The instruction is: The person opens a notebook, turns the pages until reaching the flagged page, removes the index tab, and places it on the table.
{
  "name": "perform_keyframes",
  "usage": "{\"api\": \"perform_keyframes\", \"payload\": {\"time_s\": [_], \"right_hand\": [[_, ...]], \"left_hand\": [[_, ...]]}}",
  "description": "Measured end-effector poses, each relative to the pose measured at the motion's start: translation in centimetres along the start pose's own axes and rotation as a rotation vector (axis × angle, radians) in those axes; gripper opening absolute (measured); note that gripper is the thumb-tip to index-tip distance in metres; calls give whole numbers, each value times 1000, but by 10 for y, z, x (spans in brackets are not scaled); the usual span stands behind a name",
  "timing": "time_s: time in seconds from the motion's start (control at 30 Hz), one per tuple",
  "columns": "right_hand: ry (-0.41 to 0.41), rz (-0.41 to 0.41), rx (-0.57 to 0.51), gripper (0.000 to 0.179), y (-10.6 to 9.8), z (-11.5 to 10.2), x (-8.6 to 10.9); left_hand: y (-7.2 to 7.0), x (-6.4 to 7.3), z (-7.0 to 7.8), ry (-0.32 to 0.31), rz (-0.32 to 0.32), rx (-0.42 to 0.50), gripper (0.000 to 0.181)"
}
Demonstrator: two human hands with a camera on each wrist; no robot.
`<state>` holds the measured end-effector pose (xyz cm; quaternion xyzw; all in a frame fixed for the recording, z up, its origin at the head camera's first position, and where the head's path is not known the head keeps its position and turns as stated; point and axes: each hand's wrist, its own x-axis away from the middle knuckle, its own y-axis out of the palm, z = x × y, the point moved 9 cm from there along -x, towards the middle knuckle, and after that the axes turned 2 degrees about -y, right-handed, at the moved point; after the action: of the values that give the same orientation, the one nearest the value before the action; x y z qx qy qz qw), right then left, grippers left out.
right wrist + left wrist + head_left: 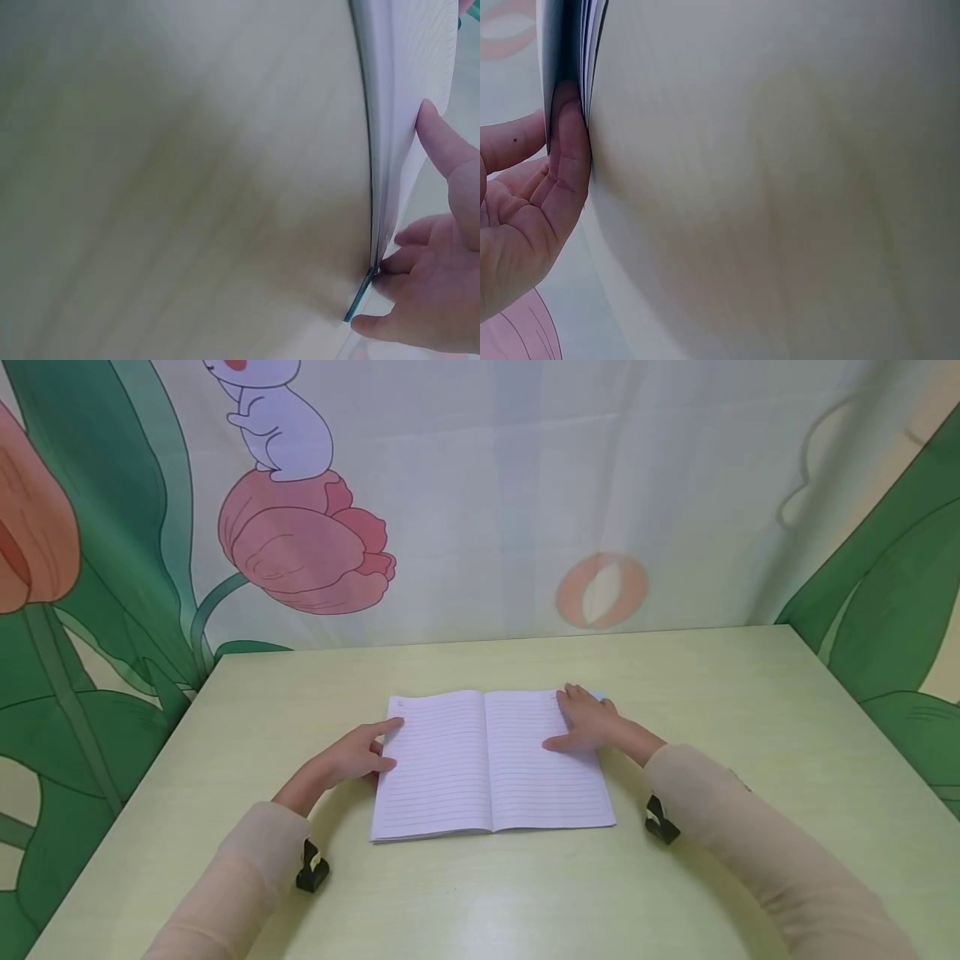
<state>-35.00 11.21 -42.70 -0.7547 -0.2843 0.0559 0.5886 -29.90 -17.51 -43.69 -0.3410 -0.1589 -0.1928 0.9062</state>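
A lined notebook (442,777) lies spread flat on the table, its pages white and bare of writing. My left hand (356,752) is at its left edge and pinches some sheets. In the left wrist view, the left hand (532,202) has fingers tucked between the pages (546,67), with the thumb on the outer side. My right hand (588,722) rests on the upper part of the right page, fingers spread. In the right wrist view, the right hand (435,277) has its thumb touching the page (405,97); a teal strip (360,295) sticks out near its fingers.
The pale yellow-green table (480,902) reaches back to a hanging cloth (480,527) printed with a rabbit and tulips. A black wrist device sits under each cuff, left device (312,867) and right device (662,822).
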Motion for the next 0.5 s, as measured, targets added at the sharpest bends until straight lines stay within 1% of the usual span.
{"api": "perform_keyframes", "payload": {"time_s": [0.2,0.4,0.5], "right_hand": [[32,20,15,98,-4,4,-1],[47,21,47,98,-4,4,-4],[48,29,35,97,-4,3,-4]], "left_hand": [[0,-1,0,-15,5,-20,69],[0,0,2,-13,-1,-2,69],[0,0,3,-14,0,-3,69]]}}
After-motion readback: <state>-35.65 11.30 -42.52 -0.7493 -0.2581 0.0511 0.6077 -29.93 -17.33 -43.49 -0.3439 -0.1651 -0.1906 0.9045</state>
